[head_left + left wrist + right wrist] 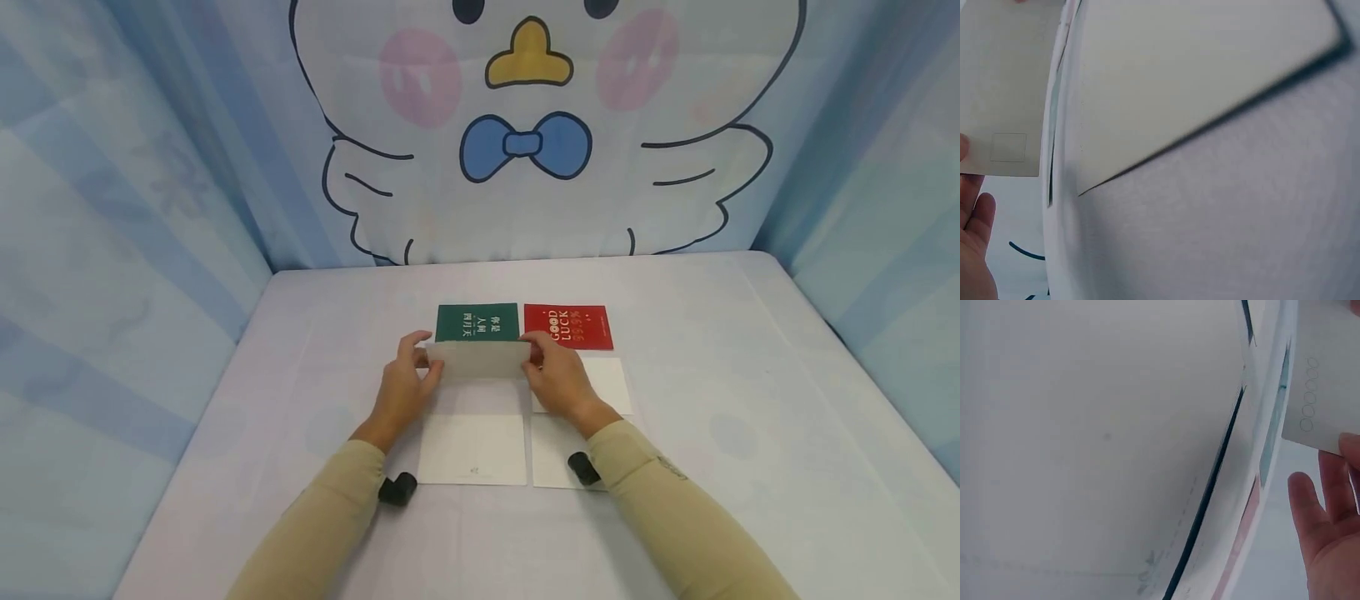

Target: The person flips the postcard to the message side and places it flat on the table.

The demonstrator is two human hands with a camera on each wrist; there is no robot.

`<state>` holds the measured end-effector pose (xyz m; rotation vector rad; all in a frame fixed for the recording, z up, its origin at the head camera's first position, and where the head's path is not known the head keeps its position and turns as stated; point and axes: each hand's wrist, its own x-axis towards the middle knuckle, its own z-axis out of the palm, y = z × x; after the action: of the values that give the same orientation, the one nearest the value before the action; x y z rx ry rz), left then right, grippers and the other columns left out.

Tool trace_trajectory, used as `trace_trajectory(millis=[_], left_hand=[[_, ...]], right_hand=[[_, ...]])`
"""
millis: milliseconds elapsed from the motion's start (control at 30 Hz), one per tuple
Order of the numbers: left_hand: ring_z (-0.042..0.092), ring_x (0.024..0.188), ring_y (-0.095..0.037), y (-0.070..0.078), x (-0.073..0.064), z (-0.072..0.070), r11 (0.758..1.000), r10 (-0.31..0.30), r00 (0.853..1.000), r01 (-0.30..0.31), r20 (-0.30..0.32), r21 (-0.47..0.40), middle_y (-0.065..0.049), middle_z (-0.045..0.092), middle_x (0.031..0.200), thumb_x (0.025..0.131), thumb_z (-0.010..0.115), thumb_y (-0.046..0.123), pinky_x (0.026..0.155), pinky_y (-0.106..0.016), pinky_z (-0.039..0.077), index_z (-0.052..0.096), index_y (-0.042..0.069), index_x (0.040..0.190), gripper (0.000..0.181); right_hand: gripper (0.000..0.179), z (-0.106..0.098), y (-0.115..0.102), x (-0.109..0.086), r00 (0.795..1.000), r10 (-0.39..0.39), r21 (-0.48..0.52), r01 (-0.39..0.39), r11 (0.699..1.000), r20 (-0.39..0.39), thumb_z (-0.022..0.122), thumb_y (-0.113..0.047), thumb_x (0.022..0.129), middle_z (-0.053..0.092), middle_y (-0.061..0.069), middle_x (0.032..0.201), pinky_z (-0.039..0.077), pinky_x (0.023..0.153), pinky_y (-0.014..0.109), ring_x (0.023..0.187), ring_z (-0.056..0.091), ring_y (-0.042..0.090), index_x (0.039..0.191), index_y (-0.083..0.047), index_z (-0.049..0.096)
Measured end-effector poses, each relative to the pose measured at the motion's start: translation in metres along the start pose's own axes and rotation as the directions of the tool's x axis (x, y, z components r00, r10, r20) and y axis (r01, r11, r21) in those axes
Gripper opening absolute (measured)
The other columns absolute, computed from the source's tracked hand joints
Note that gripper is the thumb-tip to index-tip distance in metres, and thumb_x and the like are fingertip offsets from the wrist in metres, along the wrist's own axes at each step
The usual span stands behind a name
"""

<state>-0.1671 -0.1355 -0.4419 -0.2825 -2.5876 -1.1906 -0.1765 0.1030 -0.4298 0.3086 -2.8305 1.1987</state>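
A pale postcard is held up between both hands, tilted above the table. My left hand pinches its left end between thumb and fingers, and my right hand pinches the right end. In the left wrist view, a small printed square shows near one corner of the held postcard. A row of small printed circles runs along its edge in the right wrist view. Just behind it lies a green card with white characters, partly covered by the held postcard. A red "GOOD LUCK" card lies beside the green one.
Nearer on the white-covered table lie a white card at front left, one at front right, and another partly under my right wrist. A patterned curtain stands behind the table.
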Motion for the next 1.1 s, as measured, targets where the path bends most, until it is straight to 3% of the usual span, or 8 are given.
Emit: trace_trajectory(millis=[133,300,400,500,633,733,900,1100], left_hand=[[0.066,0.100,-0.032,-0.001,0.002,0.001,0.999,-0.021,0.998,0.019,-0.056,-0.035,-0.019,0.060,0.115,0.095,0.067,0.005,0.090,-0.044,0.054,0.046,-0.001,0.128,0.040],[0.066,0.096,-0.031,-0.006,0.003,0.003,0.996,0.086,0.989,-0.084,-0.120,0.024,-0.019,0.061,0.110,0.093,0.067,-0.001,0.089,-0.043,0.054,0.056,-0.003,0.109,0.019],[0.065,0.095,-0.029,-0.008,0.002,0.004,0.989,0.139,0.983,-0.133,-0.122,0.060,-0.019,0.061,0.109,0.093,0.067,-0.003,0.086,-0.041,0.055,0.060,-0.003,0.109,0.018],[0.064,0.095,-0.028,-0.008,0.002,0.004,0.989,0.136,0.986,-0.129,-0.100,0.075,-0.018,0.061,0.113,0.093,0.067,-0.002,0.085,-0.040,0.055,0.061,-0.003,0.114,0.021],[0.061,0.098,-0.027,-0.007,0.001,0.003,0.995,0.072,0.997,-0.070,-0.034,0.078,-0.017,0.060,0.118,0.093,0.067,0.000,0.086,-0.041,0.053,0.061,-0.003,0.120,0.027],[0.059,0.101,-0.026,-0.008,0.000,0.003,0.995,0.001,0.999,-0.005,0.039,0.104,-0.016,0.060,0.121,0.093,0.069,0.003,0.090,-0.039,0.051,0.061,-0.002,0.125,0.033],[0.055,0.111,-0.027,-0.010,0.000,0.004,0.981,-0.098,0.988,0.076,0.120,0.177,-0.015,0.059,0.128,0.091,0.074,0.010,0.099,-0.042,0.046,0.060,0.001,0.130,0.042],[0.049,0.119,-0.030,-0.010,0.002,0.003,0.955,-0.209,0.962,0.163,0.176,0.247,-0.013,0.056,0.135,0.090,0.076,0.016,0.105,-0.048,0.038,0.057,0.003,0.135,0.051]], right_hand=[[0.046,0.002,0.000,-0.001,0.999,-0.002,0.086,0.005,0.996,-0.039,0.065,-0.007,0.095,0.060,0.012,0.111,0.055,0.087,0.040,0.097,0.063,0.026,0.137,-0.006,0.046],[0.043,0.005,-0.001,-0.002,0.990,-0.051,0.132,0.068,0.989,-0.134,0.067,-0.005,0.093,0.058,0.013,0.117,0.056,0.085,0.039,0.097,0.064,0.026,0.131,-0.007,0.045],[0.044,0.005,-0.001,-0.003,0.981,-0.063,0.127,0.087,0.988,-0.182,0.068,-0.007,0.092,0.058,0.013,0.121,0.056,0.085,0.039,0.098,0.065,0.026,0.131,-0.008,0.047],[0.039,0.006,-0.001,-0.004,0.986,-0.049,0.115,0.068,0.991,-0.161,0.067,-0.008,0.093,0.059,0.012,0.123,0.056,0.087,0.039,0.101,0.064,0.026,0.129,-0.008,0.053],[0.034,0.007,0.001,-0.003,0.999,-0.004,0.066,0.006,0.998,-0.032,0.064,-0.008,0.095,0.059,0.011,0.124,0.055,0.088,0.038,0.101,0.062,0.026,0.129,-0.005,0.059],[0.040,0.008,0.002,-0.002,0.998,0.036,0.026,-0.038,0.999,0.047,0.065,-0.008,0.094,0.058,0.012,0.123,0.055,0.086,0.037,0.098,0.061,0.025,0.133,-0.003,0.059],[0.050,0.009,-0.002,-0.002,0.992,0.065,-0.044,-0.061,0.997,0.108,0.070,-0.010,0.091,0.056,0.011,0.128,0.053,0.091,0.035,0.100,0.057,0.023,0.138,-0.004,0.056],[0.051,0.012,-0.003,-0.001,0.983,0.079,-0.097,-0.063,0.993,0.167,0.070,-0.008,0.091,0.054,0.012,0.134,0.044,0.105,0.044,0.123,0.052,0.028,0.139,-0.004,0.055]])
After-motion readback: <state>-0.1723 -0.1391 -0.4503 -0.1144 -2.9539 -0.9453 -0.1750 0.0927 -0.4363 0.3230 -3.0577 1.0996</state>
